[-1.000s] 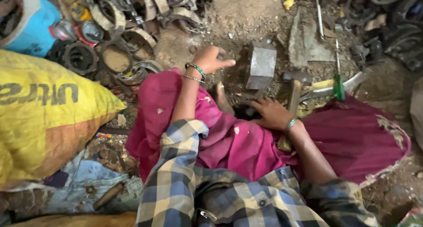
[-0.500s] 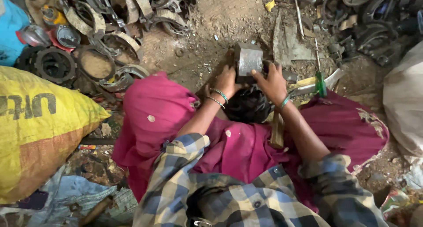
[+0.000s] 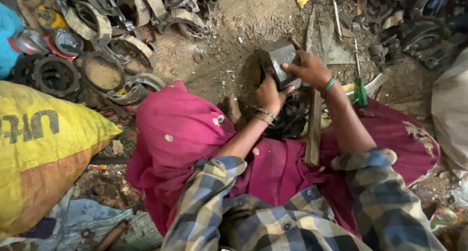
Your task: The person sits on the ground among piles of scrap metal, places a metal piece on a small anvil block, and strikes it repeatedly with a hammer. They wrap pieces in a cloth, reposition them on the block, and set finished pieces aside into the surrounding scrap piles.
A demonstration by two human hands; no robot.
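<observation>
A heavy grey metal block [image 3: 278,58] is on the dirt ground in front of my knees, tilted toward me. My left hand [image 3: 269,96] grips its near left side and my right hand [image 3: 308,69] lies over its right top edge. Just below the block a dark round rubber-and-metal part [image 3: 291,122] rests between my legs, partly hidden by my wrists. A wooden handle [image 3: 313,129] lies across my magenta-clad lap beside my right forearm; its head is hidden under my right hand.
Curved worn brake shoes and rings [image 3: 114,70] pile up at the upper left beside a black gear [image 3: 54,75]. A green-handled screwdriver [image 3: 360,87] lies to the right. A yellow sack [image 3: 41,153] fills the left side. More dark scrap parts [image 3: 419,22] crowd the upper right.
My left hand moved from open air onto the block, and my right hand rose from the dark part to the block. Both now hold it, closer and tilted toward me.
</observation>
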